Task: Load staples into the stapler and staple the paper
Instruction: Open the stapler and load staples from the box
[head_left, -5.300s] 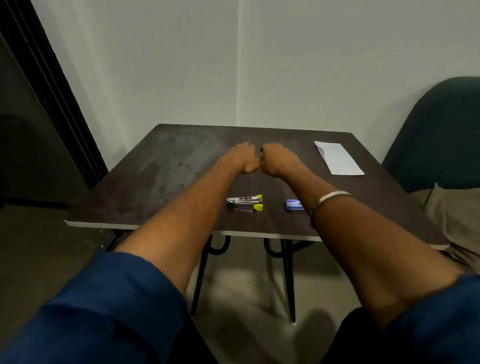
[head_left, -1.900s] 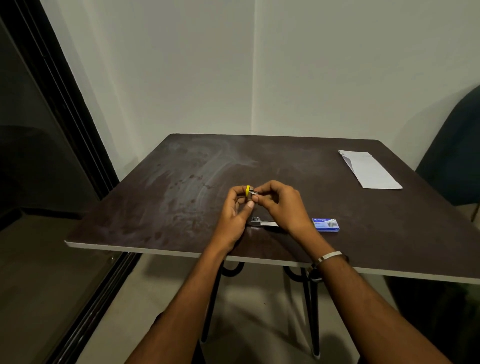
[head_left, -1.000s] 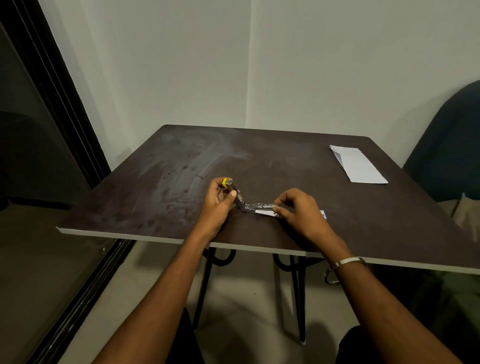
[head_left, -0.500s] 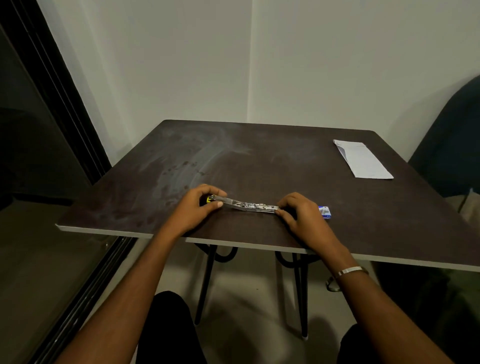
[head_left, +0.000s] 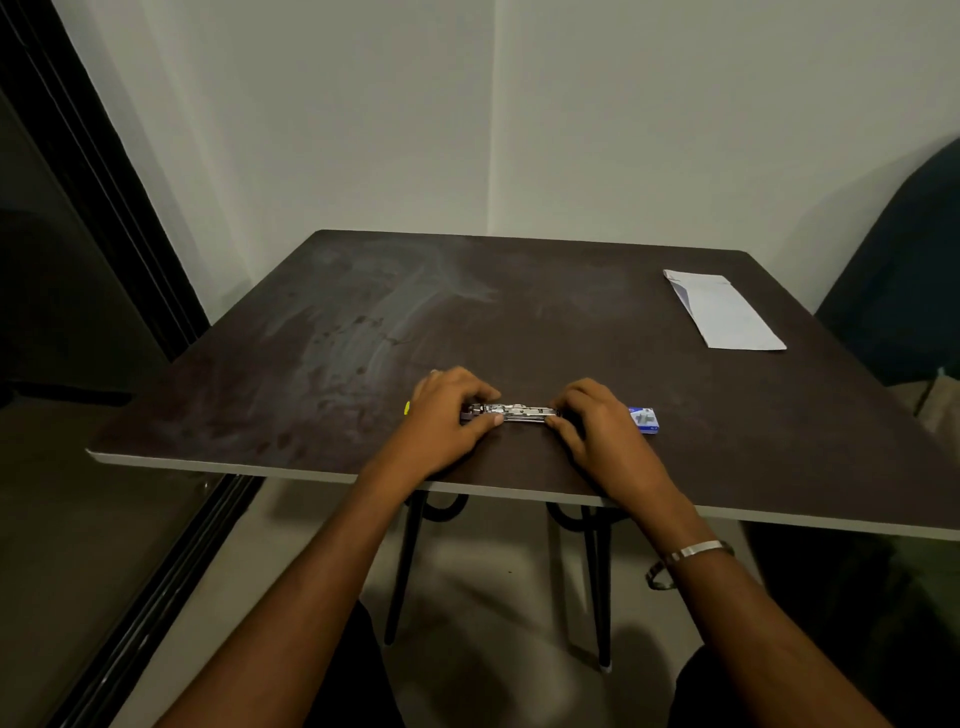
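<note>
A small metal stapler (head_left: 511, 412) with yellow ends lies swung out flat on the dark table (head_left: 519, 332), near its front edge. My left hand (head_left: 447, 415) presses down on its left half, and a bit of yellow shows by my palm. My right hand (head_left: 597, 426) holds its right end. A small blue staple box (head_left: 644, 419) lies just right of my right hand. A folded white paper (head_left: 724, 310) rests at the table's far right.
The table stands in a room corner with white walls behind. A dark door frame (head_left: 104, 197) runs along the left. A dark green chair (head_left: 904, 270) stands to the right of the table.
The stapler's top half has swung from a raised angle down to lie flat on the table. My left hand followed it down and left; my right hand stayed on the base.
</note>
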